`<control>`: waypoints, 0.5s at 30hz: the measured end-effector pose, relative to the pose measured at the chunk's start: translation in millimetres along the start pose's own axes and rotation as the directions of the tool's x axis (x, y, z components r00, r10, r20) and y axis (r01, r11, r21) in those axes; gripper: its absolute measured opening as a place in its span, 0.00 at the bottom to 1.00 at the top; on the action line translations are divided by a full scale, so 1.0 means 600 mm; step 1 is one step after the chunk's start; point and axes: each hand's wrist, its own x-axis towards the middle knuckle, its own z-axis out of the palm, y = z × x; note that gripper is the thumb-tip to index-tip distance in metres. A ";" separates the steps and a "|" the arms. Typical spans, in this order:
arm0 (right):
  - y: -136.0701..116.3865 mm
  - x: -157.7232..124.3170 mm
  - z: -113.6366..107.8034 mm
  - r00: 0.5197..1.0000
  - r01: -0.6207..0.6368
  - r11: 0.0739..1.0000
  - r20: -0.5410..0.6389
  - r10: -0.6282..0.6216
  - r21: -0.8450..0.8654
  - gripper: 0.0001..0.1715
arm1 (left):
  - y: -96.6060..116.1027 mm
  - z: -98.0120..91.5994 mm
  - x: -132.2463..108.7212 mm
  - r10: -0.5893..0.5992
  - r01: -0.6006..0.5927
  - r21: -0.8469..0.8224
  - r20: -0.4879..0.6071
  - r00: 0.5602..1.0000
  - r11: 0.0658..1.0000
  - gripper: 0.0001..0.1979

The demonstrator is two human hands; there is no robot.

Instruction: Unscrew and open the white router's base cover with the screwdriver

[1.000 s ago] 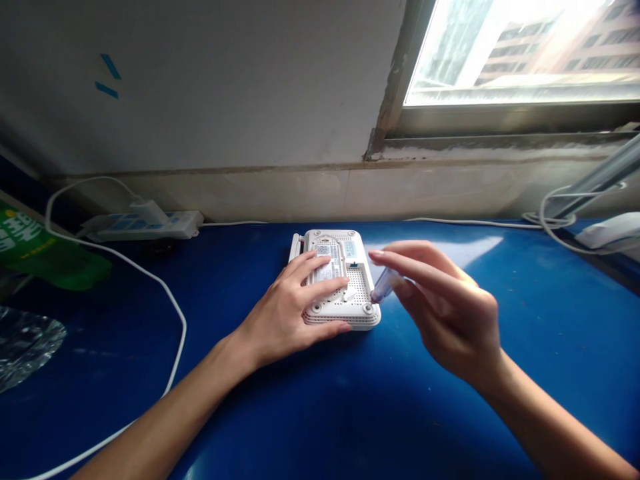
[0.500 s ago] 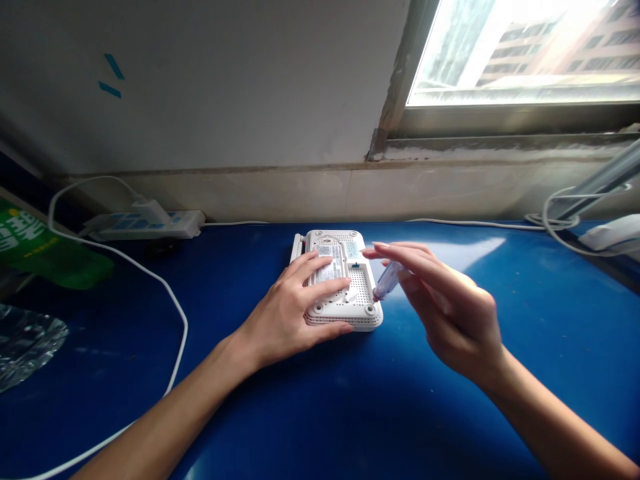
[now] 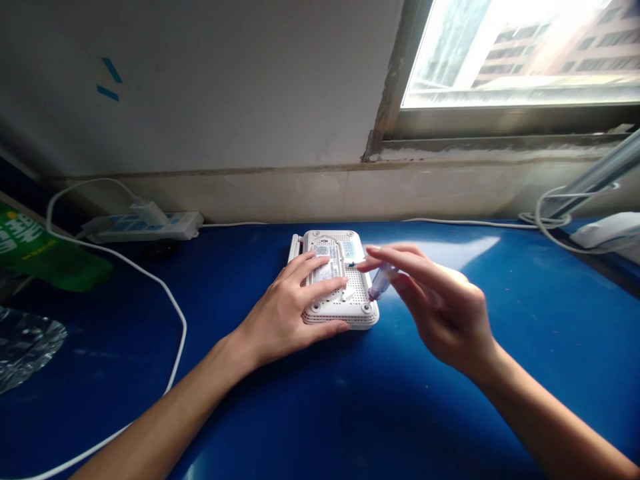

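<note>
A white router (image 3: 356,303) lies upside down on the blue table (image 3: 350,413), its vented underside and label facing up. My left hand (image 3: 290,310) lies flat on its left half, fingers stretched over the label and thumb against the front edge. My right hand (image 3: 440,307) pinches a small clear-handled screwdriver (image 3: 380,281) between thumb and fingers. The tool slants down to the router's near right corner, its tip at or just above the casing there.
A white power strip (image 3: 145,225) with a plugged-in adapter lies at the back left; its white cable (image 3: 175,313) loops across the table. A green bag (image 3: 45,257) and clear plastic (image 3: 25,340) sit at the left edge. More cables and a white device (image 3: 605,233) lie at the right.
My right hand has shifted slightly left with the screwdriver and its fingers have turned on the handle. The left hand and the router have stayed in place.
</note>
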 end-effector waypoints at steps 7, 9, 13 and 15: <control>0.005 -0.003 -0.001 0.994 -0.040 0.997 -0.099 0.033 -0.068 0.21 | 0.003 -0.002 0.000 -0.020 0.020 0.001 0.023 1.000 1.000 0.33; 0.002 -0.002 -0.001 1.000 -0.017 0.998 -0.019 0.016 -0.061 0.27 | 0.003 -0.002 0.000 -0.013 0.012 0.006 0.019 1.000 1.000 0.33; -0.005 0.006 0.002 0.999 0.048 0.998 0.015 -0.048 -0.038 0.32 | 0.003 -0.003 0.001 -0.005 0.005 0.011 0.015 1.000 1.000 0.33; -0.006 0.007 0.004 0.998 0.050 0.996 -0.041 -0.053 -0.077 0.27 | 0.003 -0.003 0.001 -0.016 0.015 0.006 0.022 1.000 1.000 0.33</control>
